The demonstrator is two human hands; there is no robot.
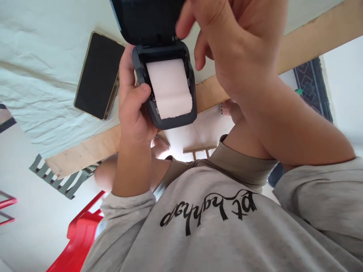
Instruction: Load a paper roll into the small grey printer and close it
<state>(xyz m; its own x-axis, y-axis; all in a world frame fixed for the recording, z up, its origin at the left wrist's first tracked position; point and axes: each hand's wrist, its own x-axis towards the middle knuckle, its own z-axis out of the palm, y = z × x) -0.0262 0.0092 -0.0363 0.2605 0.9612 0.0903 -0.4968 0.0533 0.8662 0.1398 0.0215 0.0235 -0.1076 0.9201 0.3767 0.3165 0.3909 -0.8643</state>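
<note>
My left hand (pixel 134 105) is wrapped round a small dark portable printer (pixel 176 122), its thumb on the left rim. Inside the printer lies a roll of white paper (pixel 171 88), its torn loose end hanging toward the front edge. The black printer lid (pixel 150 22) is flipped up and partly cut off at the top of the view. Beside the lid, my right hand (pixel 227 34) has its visible fingers bent and apart, one over the lid's right edge. Whether that finger presses on the lid I cannot tell; the upper part of this hand is out of view.
A dark phone or tablet (pixel 98 75) in a case lies on the pale cloth (pixel 36 75) left of the printer. The wooden table edge (pixel 85 149) runs diagonally under my arms. Below stand a red plastic chair (pixel 82 230) and a green slatted object (pixel 56 179); a patterned rug (pixel 310 88) is at right.
</note>
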